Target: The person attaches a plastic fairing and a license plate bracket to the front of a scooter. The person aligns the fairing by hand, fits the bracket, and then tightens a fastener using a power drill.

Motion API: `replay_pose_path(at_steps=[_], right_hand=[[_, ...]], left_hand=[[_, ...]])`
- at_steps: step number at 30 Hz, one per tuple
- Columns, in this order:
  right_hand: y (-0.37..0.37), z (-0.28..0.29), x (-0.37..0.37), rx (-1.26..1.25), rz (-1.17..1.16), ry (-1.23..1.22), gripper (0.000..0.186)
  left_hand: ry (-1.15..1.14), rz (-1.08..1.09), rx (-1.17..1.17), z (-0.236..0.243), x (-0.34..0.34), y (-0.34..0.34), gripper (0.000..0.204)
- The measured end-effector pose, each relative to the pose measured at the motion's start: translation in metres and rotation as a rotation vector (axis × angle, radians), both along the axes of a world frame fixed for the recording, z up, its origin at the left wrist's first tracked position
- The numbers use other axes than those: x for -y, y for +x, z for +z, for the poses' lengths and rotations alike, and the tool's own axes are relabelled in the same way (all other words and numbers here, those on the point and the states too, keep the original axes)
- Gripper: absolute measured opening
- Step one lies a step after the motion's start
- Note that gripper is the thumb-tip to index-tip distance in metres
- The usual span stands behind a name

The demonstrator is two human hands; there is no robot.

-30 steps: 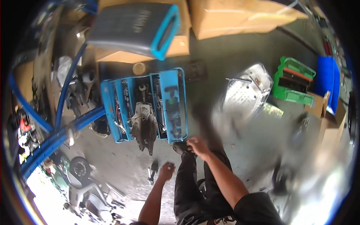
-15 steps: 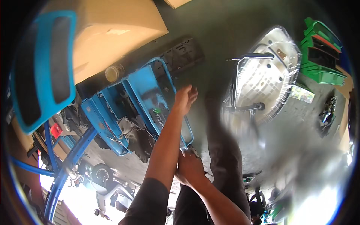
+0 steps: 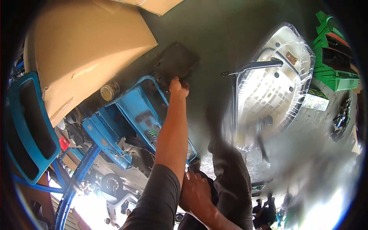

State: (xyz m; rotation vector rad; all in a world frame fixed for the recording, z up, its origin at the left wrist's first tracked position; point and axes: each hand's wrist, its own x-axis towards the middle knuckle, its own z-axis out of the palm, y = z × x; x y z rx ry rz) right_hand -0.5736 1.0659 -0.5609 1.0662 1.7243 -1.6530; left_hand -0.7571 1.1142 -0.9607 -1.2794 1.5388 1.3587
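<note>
My left hand [image 3: 179,87] reaches past the blue metal toolbox [image 3: 140,105], its fingers closed at the near edge of a dark flat case [image 3: 174,61]. That case is blurred, so its exact kind does not show. The toolbox stands opened out, with its trays spread and dark tools inside, just left of my left forearm. My right hand [image 3: 195,191] lies flat over my dark trouser leg, beside my left sleeve, and holds nothing that I can see.
To the right lies an upturned motorcycle seat [image 3: 264,90] in clear wrap, with a black metal bar [image 3: 253,68] across it. Beyond are a green toolbox [image 3: 337,73], a cardboard box [image 3: 92,46], a round tin [image 3: 110,91] and a blue-framed chair [image 3: 32,128].
My left hand has moved away and leftward onto the dark case, which has shifted from lying flat. My right hand has drawn back from the toolbox's near end toward my leg.
</note>
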Motion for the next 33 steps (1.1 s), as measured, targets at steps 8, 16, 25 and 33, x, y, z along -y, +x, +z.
replay_pose_path(at_steps=[8,16,25,33], right_hand=[[0.013,-0.008,0.023,-0.027,0.127,0.034,0.026],[0.020,-0.006,0.046,-0.031,0.125,0.046,0.021],[0.030,-0.022,0.058,0.052,-0.408,0.222,0.031],[0.071,-0.065,0.100,0.131,-0.891,0.611,0.051]], left_hand=[[0.327,-0.215,-0.015,0.030,0.034,0.038,0.043],[0.207,-0.680,-0.249,0.054,0.066,0.055,0.050],[0.077,-1.493,-0.421,0.120,0.113,0.054,0.048],[0.318,-1.703,-0.441,0.285,0.187,0.037,0.053]])
